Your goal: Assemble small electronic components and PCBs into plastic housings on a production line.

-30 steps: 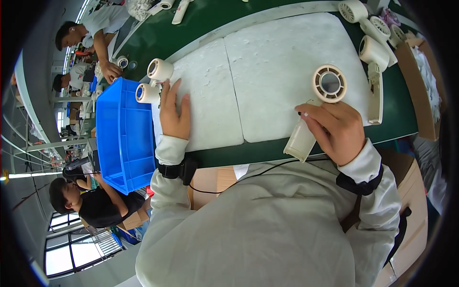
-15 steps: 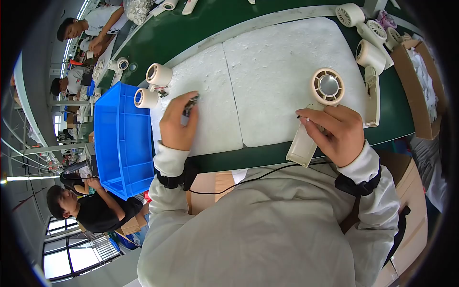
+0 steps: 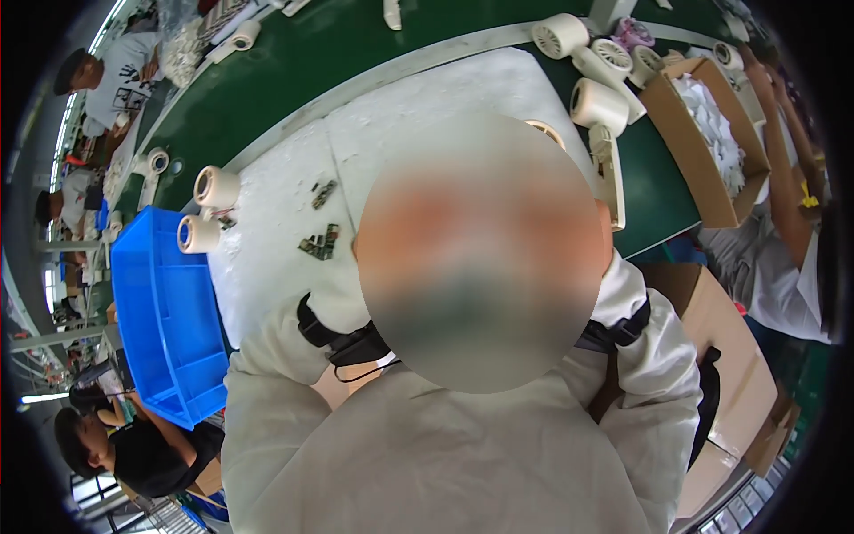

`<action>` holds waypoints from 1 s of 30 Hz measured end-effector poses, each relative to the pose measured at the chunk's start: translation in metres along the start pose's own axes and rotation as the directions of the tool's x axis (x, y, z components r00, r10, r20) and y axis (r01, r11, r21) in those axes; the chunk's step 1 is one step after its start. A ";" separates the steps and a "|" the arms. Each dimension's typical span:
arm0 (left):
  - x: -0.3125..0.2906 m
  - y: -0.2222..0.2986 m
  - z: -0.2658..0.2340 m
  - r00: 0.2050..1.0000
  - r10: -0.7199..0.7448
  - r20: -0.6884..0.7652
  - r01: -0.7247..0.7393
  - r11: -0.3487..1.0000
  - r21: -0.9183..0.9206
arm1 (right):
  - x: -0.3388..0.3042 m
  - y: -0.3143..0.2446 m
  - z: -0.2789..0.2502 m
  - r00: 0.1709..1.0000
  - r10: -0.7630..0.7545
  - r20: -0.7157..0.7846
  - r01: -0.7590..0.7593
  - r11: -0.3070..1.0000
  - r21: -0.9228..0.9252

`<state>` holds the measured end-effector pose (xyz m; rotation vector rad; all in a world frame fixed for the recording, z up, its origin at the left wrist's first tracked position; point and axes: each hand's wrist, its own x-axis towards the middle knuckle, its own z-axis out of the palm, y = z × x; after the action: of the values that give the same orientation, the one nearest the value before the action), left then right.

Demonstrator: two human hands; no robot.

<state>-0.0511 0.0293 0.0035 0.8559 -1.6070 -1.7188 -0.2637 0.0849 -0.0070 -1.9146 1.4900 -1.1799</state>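
Note:
A round blurred patch covers the middle of the view, so my left hand (image 3: 402,221) and my right hand (image 3: 576,228) show only as smears with a sliver of skin at each side. Their fingers, and anything in them, are hidden. Both hands are over the near part of the white foam mat (image 3: 276,169). Left of my left hand lie small green circuit boards (image 3: 322,242), with another circuit board piece (image 3: 324,193) farther back. Behind the patch, the rim of a cream ring-shaped fan head (image 3: 549,132) peeks out. A long cream casing (image 3: 608,182) lies beyond my right hand.
A blue divided bin (image 3: 165,311) stands at the left, near two cream cylindrical fan housings (image 3: 216,188). More cream fan parts (image 3: 598,104) crowd the back right. Farther right is a cardboard box (image 3: 663,107) of white pieces, with a co-worker's arms (image 3: 787,169) beside it.
My left hand has moved right toward my right hand; circuit boards now lie on the mat where it was. The view has shifted, and a blurred patch now covers both hands.

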 end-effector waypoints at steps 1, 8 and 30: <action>-0.002 -0.002 -0.002 0.998 0.066 -0.019 -0.065 0.997 0.035 | 0.002 0.002 0.003 0.999 -0.034 -0.013 0.034 0.999 -0.011; -0.003 0.000 -0.015 0.988 0.153 0.036 -0.156 0.926 0.345 | 0.004 0.005 0.002 0.995 -0.102 -0.004 0.102 0.992 -0.077; -0.005 0.000 -0.003 0.999 -0.041 0.035 0.043 0.998 -0.044 | 0.004 -0.004 -0.002 0.961 -0.278 0.002 0.277 0.954 -0.112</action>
<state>-0.0458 0.0311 0.0035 0.8486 -1.5770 -1.8011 -0.2628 0.0829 -0.0022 -2.2539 1.3497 -1.2520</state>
